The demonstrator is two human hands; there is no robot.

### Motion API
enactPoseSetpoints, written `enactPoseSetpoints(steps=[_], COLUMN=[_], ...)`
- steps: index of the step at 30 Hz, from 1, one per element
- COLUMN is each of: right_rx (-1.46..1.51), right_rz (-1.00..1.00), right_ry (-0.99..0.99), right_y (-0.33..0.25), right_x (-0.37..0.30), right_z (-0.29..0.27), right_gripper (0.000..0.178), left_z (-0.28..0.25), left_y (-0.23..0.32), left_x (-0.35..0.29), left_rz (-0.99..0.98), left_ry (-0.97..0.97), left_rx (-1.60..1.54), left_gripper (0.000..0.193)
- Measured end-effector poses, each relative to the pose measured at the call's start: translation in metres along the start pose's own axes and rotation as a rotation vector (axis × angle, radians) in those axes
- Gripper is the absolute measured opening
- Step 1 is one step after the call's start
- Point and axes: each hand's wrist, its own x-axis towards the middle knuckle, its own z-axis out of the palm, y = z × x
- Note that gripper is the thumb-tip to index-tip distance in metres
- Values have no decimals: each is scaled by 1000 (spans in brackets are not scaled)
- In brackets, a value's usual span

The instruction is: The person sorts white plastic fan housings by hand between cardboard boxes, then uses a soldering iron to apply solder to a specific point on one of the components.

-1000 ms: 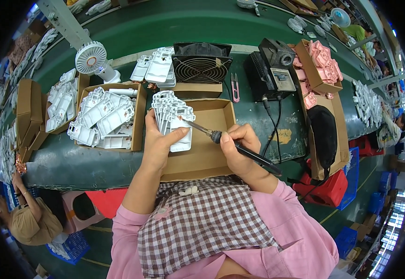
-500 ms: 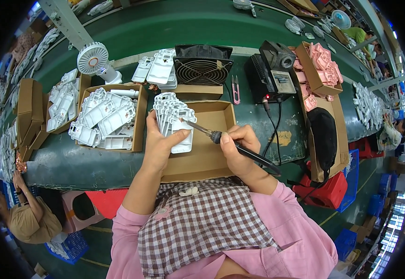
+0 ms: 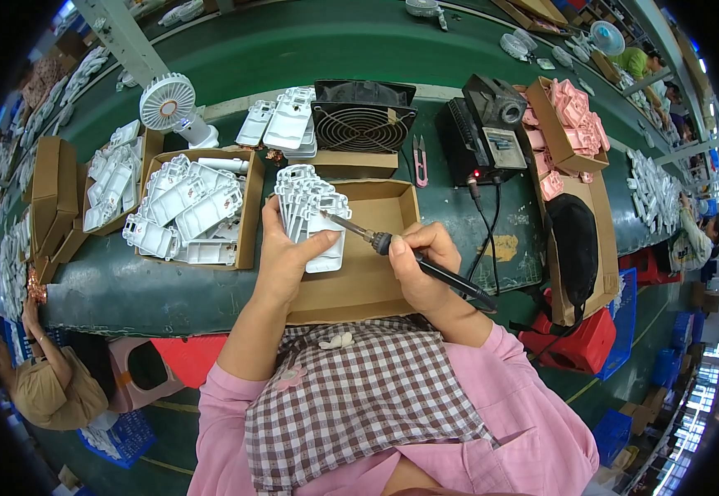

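My left hand [image 3: 287,252] is closed round a fanned stack of white plastic housings [image 3: 303,198], thumb on the front one. In my right hand [image 3: 426,263] is a soldering iron [image 3: 384,243] with a black handle, gripped like a pen. Its metal tip rests at, or very close to, the upper end of the front housing; the exact contact is too small to make out. Both hands are above a shallow cardboard box [image 3: 351,310]. The iron's cable runs off past my right wrist.
At left, a cardboard box [image 3: 248,217] holds white housings beside a small white fan [image 3: 168,103]. A black fan [image 3: 364,120], pink-handled snips [image 3: 420,162] and a soldering station [image 3: 479,136] stand behind. Pink parts [image 3: 574,116] fill a box at right. A co-worker [image 3: 54,380] sits at left.
Both hands keep nearly the same pose, iron tip still at the front housing. The whole view has shifted very slightly; the belt items at the top sit a little further left.
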Motion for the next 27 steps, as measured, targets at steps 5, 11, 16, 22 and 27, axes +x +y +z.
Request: enactPoseSetpoints(steps=[5, 11, 16, 22, 27], right_rx=[8, 147, 227, 197, 38], right_rz=[-2, -29, -69, -75, -18], right_ry=[-1, 73, 83, 73, 28], right_y=[2, 3, -2, -1, -5], right_x=[0, -8, -9, -10, -6], right_z=[0, -4, -5, -4, -5], right_gripper=[18, 15, 13, 13, 15], left_z=[2, 0, -2, -11, -5], left_y=[1, 2, 0, -5, -4], left_x=[-1, -2, -1, 2, 1], left_rz=[-20, -4, -42, -76, -48], left_ry=[24, -4, -47, -45, 33], left_rx=[-6, -28, -68, -146, -33], left_gripper=[80, 89, 86, 74, 75])
